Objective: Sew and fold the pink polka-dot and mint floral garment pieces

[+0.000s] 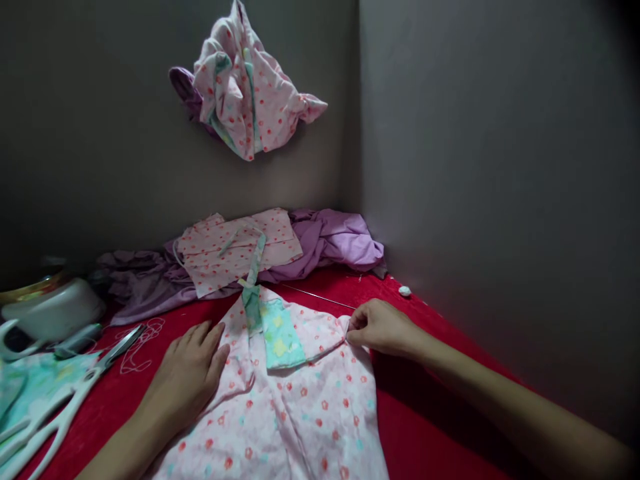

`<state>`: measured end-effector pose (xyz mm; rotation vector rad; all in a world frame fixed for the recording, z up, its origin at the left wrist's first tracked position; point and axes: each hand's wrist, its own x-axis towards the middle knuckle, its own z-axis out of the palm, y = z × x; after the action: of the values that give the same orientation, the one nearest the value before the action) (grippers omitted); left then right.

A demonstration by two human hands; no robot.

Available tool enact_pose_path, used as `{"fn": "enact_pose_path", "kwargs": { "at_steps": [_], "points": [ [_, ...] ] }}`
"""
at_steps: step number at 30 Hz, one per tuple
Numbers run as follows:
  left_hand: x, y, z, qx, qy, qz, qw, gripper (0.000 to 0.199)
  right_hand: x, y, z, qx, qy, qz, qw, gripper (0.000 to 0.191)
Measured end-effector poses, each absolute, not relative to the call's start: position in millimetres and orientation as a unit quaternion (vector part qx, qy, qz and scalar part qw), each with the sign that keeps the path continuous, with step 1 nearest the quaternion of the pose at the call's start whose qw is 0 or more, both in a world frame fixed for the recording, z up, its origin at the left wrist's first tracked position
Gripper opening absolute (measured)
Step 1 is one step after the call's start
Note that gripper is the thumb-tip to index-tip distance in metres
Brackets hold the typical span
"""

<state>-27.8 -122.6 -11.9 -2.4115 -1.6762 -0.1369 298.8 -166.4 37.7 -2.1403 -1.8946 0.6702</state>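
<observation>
A pale pink garment (310, 413) with red flower dots lies spread on the red cloth, its green and yellow patterned panel (284, 337) near the top. My left hand (193, 363) rests flat on the garment's left side, fingers apart. At the garment's upper right edge my right hand (377, 325) pinches the pink fabric between thumb and fingers. A thin straight line, a needle or thread, (320, 297) runs from near that hand toward the upper left. A green strip (257, 260) extends from the garment's top.
White-handled scissors (75, 400) lie at the left over green fabric (35, 383), beside loose thread (143, 347) and a white cup (55, 310). Purple cloth (330, 243) and a pink dotted piece (235, 250) lie behind. Another dotted cloth (275, 100) hangs on the wall.
</observation>
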Motion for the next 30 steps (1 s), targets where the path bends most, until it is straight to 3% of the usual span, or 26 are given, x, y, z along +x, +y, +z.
{"fn": "enact_pose_path", "kwargs": {
  "at_steps": [10, 15, 20, 25, 30],
  "points": [
    [-29, -124, -16, -0.832, -0.518, -0.138, 0.145, 0.047, 277, -164, 43, -0.762, -0.631, 0.143, 0.029, 0.011],
    [-33, -129, -14, -0.888, -0.382, -0.204, 0.154, 0.031, 278, -163, 29, -0.782, -0.610, 0.112, 0.067, 0.015],
    [-35, -128, -16, -0.896, -0.368, -0.209, 0.134, 0.028, 296, -157, 26, -0.811, -0.559, 0.130, 0.114, 0.013],
    [-36, -126, -19, -0.898, -0.367, -0.213, 0.119, 0.028, 315, -147, 19, -0.796, -0.549, 0.192, 0.168, 0.021],
    [-39, -125, -20, -0.892, -0.363, -0.227, 0.146, 0.030, 329, -145, 13, -0.727, -0.582, 0.296, 0.212, 0.013]
  ]
}}
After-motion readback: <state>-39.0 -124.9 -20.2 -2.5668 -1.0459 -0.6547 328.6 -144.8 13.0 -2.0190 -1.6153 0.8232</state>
